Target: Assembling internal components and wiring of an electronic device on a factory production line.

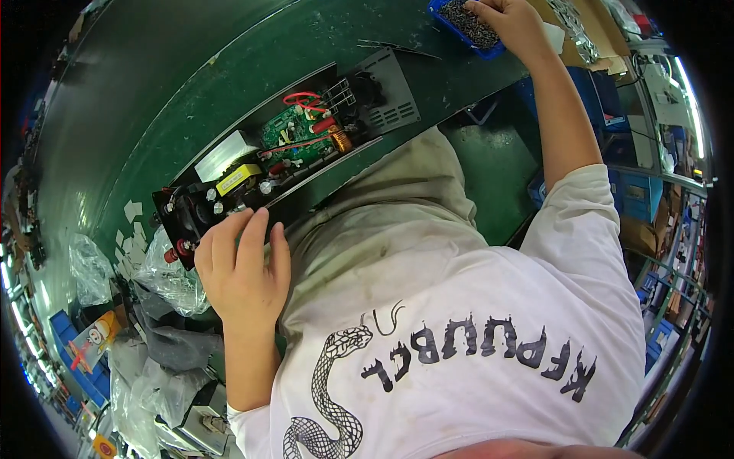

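A long black metal electronics housing [336, 162] lies open on the green bench, with its insides showing. Within it are a green circuit board [277, 131], a yellow-wrapped transformer [237, 180], a copper coil [340, 139] and red wires [304, 98]. My left hand [241, 268] rests at the near left end of the housing, fingers stretched out and holding nothing visible; its fingertips are at the edge. Far right, my right hand [508, 23] reaches into a blue tray [493, 53] of small dark screws [470, 24]. Its fingers are pinched together, and whatever they hold is too small to make out.
A vented dark metal panel [394, 96] stands at the housing's right end. Clear plastic bags [164, 279] and white paper pieces [134, 241] lie at left. A cardboard box [604, 34] sits right of the tray. Blue bins [634, 195] are stacked at right.
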`<state>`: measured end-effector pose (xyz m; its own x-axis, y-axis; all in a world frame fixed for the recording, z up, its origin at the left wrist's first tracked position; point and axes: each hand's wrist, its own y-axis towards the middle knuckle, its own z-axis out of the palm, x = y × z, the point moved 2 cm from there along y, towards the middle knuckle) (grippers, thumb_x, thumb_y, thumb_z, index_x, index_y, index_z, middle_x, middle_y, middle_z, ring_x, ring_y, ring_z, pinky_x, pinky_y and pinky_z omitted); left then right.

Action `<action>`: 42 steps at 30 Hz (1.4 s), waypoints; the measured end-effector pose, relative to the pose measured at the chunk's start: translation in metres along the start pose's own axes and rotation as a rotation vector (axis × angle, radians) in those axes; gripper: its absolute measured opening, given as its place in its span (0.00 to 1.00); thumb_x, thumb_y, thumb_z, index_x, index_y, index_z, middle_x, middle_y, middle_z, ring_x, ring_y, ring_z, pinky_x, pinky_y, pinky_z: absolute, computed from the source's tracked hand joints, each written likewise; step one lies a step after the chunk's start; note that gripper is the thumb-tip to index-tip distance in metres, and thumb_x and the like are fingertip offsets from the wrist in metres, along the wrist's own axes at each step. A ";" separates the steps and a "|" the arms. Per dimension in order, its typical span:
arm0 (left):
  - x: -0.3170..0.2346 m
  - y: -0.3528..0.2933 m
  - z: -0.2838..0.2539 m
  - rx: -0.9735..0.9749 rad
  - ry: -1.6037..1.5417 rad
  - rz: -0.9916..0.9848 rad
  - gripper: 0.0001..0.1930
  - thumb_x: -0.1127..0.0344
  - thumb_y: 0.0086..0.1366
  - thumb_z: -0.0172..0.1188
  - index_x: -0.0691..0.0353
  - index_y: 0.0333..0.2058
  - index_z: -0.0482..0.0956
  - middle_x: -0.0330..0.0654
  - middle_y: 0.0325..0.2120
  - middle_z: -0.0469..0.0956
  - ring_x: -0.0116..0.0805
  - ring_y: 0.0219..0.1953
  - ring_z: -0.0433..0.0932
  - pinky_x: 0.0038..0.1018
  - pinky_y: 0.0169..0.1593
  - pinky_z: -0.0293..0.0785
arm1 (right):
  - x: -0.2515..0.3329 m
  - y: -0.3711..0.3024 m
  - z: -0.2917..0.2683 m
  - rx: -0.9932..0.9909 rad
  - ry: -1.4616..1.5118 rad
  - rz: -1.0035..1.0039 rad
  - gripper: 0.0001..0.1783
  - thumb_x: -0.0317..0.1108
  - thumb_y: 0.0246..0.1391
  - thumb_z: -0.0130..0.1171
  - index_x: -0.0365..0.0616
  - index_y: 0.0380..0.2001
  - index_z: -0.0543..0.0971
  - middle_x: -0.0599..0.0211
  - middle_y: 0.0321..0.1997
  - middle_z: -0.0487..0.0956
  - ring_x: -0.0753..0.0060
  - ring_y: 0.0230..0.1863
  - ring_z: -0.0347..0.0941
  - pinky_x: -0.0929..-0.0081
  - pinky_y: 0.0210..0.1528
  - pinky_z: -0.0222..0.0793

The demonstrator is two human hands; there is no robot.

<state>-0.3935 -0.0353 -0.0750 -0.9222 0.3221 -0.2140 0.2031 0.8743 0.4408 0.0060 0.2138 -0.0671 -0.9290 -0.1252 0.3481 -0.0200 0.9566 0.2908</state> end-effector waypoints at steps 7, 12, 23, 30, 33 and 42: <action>-0.006 -0.001 -0.004 0.007 -0.142 0.052 0.11 0.75 0.54 0.69 0.62 0.38 0.83 0.43 0.35 0.81 0.44 0.36 0.78 0.36 0.43 0.72 | -0.003 -0.006 0.000 -0.030 0.042 0.049 0.18 0.46 0.51 0.70 0.39 0.27 0.86 0.55 0.23 0.83 0.64 0.25 0.80 0.65 0.33 0.74; -0.006 0.000 -0.003 0.013 -0.174 0.093 0.11 0.73 0.52 0.70 0.60 0.36 0.84 0.39 0.32 0.81 0.40 0.34 0.78 0.35 0.41 0.71 | -0.003 -0.009 -0.005 -0.131 0.000 -0.033 0.17 0.44 0.52 0.70 0.38 0.27 0.85 0.54 0.25 0.83 0.65 0.25 0.80 0.67 0.31 0.74; -0.036 0.012 0.012 0.183 -0.836 0.056 0.13 0.75 0.52 0.73 0.62 0.38 0.85 0.42 0.30 0.82 0.41 0.32 0.81 0.32 0.35 0.77 | 0.161 -0.183 0.024 1.062 1.166 -0.144 0.09 0.30 0.55 0.72 0.38 0.29 0.81 0.68 0.27 0.79 0.77 0.28 0.73 0.77 0.30 0.67; -0.035 -0.004 0.017 0.203 -0.886 -0.032 0.10 0.75 0.53 0.73 0.61 0.36 0.86 0.41 0.29 0.82 0.40 0.31 0.81 0.31 0.35 0.78 | 0.162 -0.200 0.042 1.232 1.354 0.118 0.07 0.28 0.57 0.69 0.36 0.31 0.81 0.70 0.30 0.81 0.83 0.31 0.73 0.81 0.32 0.68; -0.032 -0.010 0.024 0.136 -0.764 -0.047 0.09 0.75 0.54 0.72 0.61 0.35 0.85 0.42 0.27 0.82 0.40 0.29 0.82 0.31 0.34 0.78 | 0.157 -0.196 0.048 1.073 1.364 0.231 0.04 0.25 0.58 0.67 0.36 0.30 0.82 0.69 0.29 0.82 0.83 0.28 0.74 0.81 0.31 0.69; -0.008 -0.010 0.065 0.008 0.021 0.004 0.04 0.64 0.58 0.70 0.51 0.32 0.84 0.35 0.25 0.81 0.37 0.25 0.80 0.30 0.28 0.76 | 0.147 -0.189 0.084 0.165 0.754 -0.400 0.06 0.28 0.49 0.72 0.39 0.30 0.85 0.54 0.28 0.83 0.59 0.29 0.82 0.71 0.32 0.76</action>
<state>-0.3667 -0.0235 -0.1346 -0.9282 0.3179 -0.1934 0.2093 0.8758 0.4350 -0.1580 0.0366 -0.1458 -0.3495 -0.5455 0.7618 -0.4002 0.8221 0.4050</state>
